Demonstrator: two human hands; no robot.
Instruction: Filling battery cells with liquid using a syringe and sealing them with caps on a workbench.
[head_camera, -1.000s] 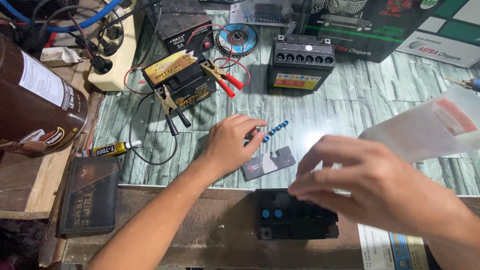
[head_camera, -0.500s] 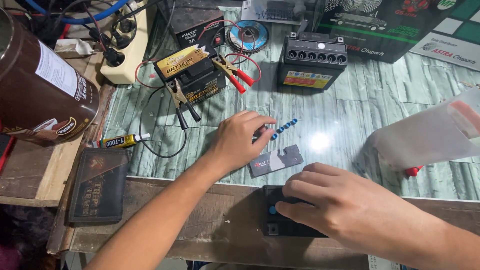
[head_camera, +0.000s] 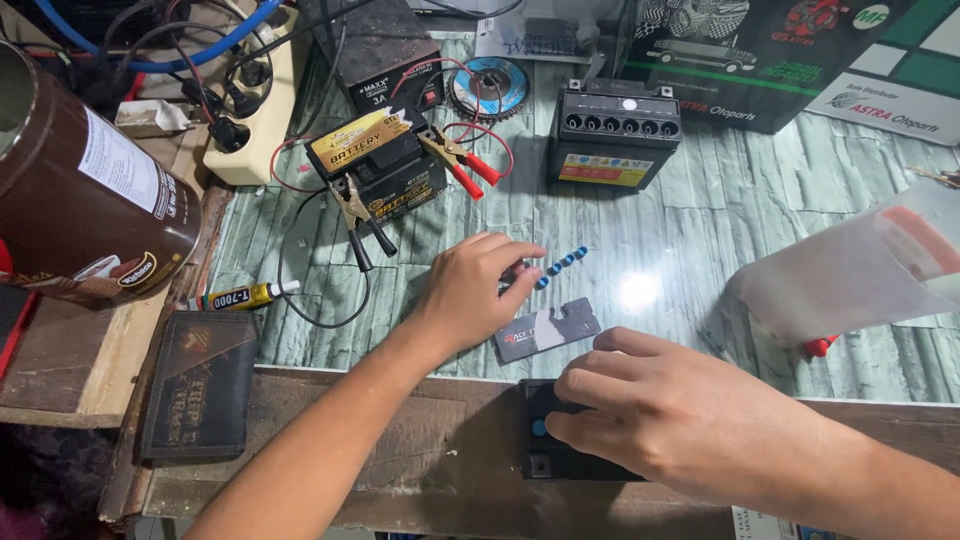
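A big brown round can (head_camera: 85, 205) is seen lying far left of the small black battery (head_camera: 560, 440). The battery, a hard box, is kept at the table's near edge, probably for easy reach. It is pressed by the right hand (head_camera: 680, 425), fingers spread flat. Just behind it, the left hand (head_camera: 475, 290), fingers bent, is laid on a strip of little blue caps (head_camera: 560, 266).

Table (head_camera: 760, 240): glossy green marble-look top, rough wood front edge. Batteries (head_camera: 610, 135): matt black plastic. Cap strip (head_camera: 562, 264): shiny blue plastic. Wallet (head_camera: 200, 385) at 8 o'clock: dull brown leather-look.
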